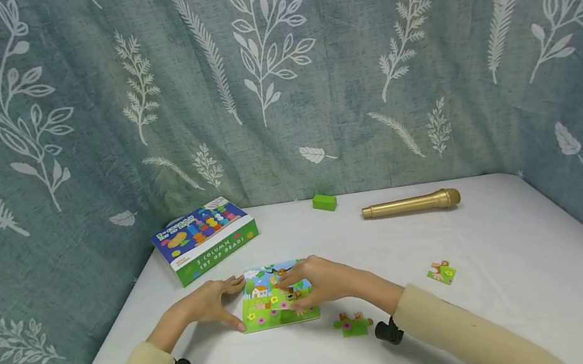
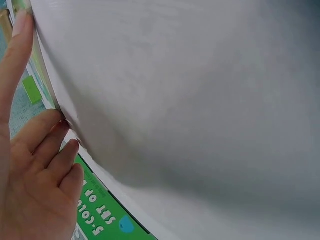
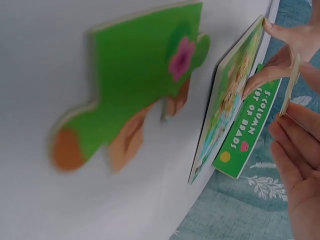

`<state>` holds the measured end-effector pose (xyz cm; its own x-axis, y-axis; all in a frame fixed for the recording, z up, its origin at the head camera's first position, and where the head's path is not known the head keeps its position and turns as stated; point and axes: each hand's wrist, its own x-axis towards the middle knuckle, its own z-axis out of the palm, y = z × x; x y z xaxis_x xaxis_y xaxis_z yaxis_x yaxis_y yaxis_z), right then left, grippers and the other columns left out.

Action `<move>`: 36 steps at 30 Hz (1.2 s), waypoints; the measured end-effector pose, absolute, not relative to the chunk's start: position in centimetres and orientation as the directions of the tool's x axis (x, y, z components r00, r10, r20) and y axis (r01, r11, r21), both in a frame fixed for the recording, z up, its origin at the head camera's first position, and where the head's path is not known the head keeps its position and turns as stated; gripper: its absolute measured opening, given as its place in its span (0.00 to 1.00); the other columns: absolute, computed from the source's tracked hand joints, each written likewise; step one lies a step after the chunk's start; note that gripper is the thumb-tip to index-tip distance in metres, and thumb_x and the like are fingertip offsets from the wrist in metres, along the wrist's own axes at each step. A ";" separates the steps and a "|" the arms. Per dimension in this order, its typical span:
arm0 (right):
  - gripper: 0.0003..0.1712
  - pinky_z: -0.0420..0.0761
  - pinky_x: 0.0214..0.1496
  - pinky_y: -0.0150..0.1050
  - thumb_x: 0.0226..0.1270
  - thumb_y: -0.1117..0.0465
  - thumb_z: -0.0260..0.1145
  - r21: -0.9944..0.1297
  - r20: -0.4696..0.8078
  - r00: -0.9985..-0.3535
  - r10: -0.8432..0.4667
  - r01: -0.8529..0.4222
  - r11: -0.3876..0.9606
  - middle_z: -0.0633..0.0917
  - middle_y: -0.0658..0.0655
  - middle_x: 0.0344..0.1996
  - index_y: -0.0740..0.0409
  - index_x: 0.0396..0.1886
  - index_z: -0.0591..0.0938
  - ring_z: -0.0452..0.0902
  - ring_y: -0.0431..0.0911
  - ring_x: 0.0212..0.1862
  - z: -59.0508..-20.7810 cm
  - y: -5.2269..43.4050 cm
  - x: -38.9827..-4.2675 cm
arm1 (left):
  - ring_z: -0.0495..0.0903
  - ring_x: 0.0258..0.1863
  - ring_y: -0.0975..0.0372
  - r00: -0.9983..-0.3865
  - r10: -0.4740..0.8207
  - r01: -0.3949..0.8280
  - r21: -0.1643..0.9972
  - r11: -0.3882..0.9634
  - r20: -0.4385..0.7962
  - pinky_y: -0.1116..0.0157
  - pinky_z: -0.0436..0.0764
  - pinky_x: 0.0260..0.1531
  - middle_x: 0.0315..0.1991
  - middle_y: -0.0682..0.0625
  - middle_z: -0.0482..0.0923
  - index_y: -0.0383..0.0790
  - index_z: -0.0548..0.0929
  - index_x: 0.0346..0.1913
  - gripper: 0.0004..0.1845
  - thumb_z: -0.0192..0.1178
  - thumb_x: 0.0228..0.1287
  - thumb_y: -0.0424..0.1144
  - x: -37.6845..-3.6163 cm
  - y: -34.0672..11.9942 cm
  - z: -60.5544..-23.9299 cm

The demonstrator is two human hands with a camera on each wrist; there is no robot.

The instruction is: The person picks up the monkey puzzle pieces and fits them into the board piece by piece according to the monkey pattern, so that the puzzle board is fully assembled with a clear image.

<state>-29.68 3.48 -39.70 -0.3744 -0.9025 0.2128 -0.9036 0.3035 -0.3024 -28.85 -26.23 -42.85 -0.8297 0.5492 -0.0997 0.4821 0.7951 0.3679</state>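
Observation:
A colourful jigsaw puzzle board (image 1: 255, 322), with a house, sky and flowers on it, lies flat on the white table. At its left side, my left hand (image 1: 209, 302) touches the edge, thumb near the near corner and fingers spread toward the far one. My right hand (image 1: 325, 278) pinches a puzzle piece (image 3: 290, 86) between thumb and fingers, above the board. Seen edge-on in the right wrist view, that piece looks tilted and apart from the board. A loose green puzzle piece (image 1: 354, 325) with a pink flower lies below the right forearm.
Another puzzle piece (image 1: 442, 272) lies farther right. A bead-set box (image 1: 214, 235) stands at the back left. Along the back are a green block (image 1: 325, 203) and a gold microphone (image 1: 410, 205). A patterned curtain (image 1: 343, 72) surrounds the table.

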 end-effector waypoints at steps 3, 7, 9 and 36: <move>0.24 0.72 0.54 0.34 0.58 0.49 0.63 -0.301 0.215 -0.352 -0.911 -0.911 0.281 0.78 0.51 0.51 0.56 0.52 0.78 0.72 0.41 0.54 -39.9 2.6 -29.9 | 0.53 0.65 0.51 -0.831 0.546 0.480 0.363 0.798 -0.101 0.46 0.50 0.62 0.66 0.44 0.55 0.38 0.63 0.64 0.54 0.67 0.33 0.63 -28.8 -26.2 -42.9; 0.24 0.74 0.50 0.30 0.58 0.51 0.64 -0.305 0.220 -0.331 -0.917 -0.917 0.258 0.78 0.53 0.51 0.57 0.52 0.78 0.75 0.39 0.49 -40.1 1.6 -30.2 | 0.53 0.65 0.51 -0.832 0.545 0.479 0.362 0.800 -0.103 0.48 0.53 0.62 0.66 0.44 0.55 0.38 0.63 0.65 0.54 0.67 0.33 0.63 -28.8 -26.2 -42.8; 0.24 0.74 0.49 0.28 0.58 0.52 0.64 -0.313 0.210 -0.333 -0.919 -0.914 0.259 0.79 0.53 0.50 0.57 0.52 0.78 0.76 0.38 0.47 -40.2 1.1 -30.4 | 0.53 0.65 0.51 -0.833 0.543 0.478 0.358 0.802 -0.105 0.49 0.54 0.62 0.66 0.45 0.55 0.39 0.63 0.65 0.54 0.67 0.33 0.63 -28.8 -26.2 -42.8; 0.24 0.71 0.50 0.25 0.55 0.49 0.65 -0.286 0.029 -0.388 -0.921 -0.886 0.365 0.79 0.49 0.50 0.54 0.50 0.80 0.74 0.35 0.49 -41.8 -2.7 -30.9 | 0.53 0.65 0.51 -0.844 0.522 0.456 0.348 0.819 -0.124 0.48 0.52 0.62 0.67 0.46 0.55 0.41 0.63 0.65 0.54 0.67 0.31 0.65 -28.8 -26.2 -42.7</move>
<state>-30.87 -2.69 -41.82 -0.3883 -0.9210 0.0294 -0.8863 0.3646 -0.2856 -28.84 -26.19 -42.70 -0.8440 0.5219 -0.1235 0.4555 0.8192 0.3485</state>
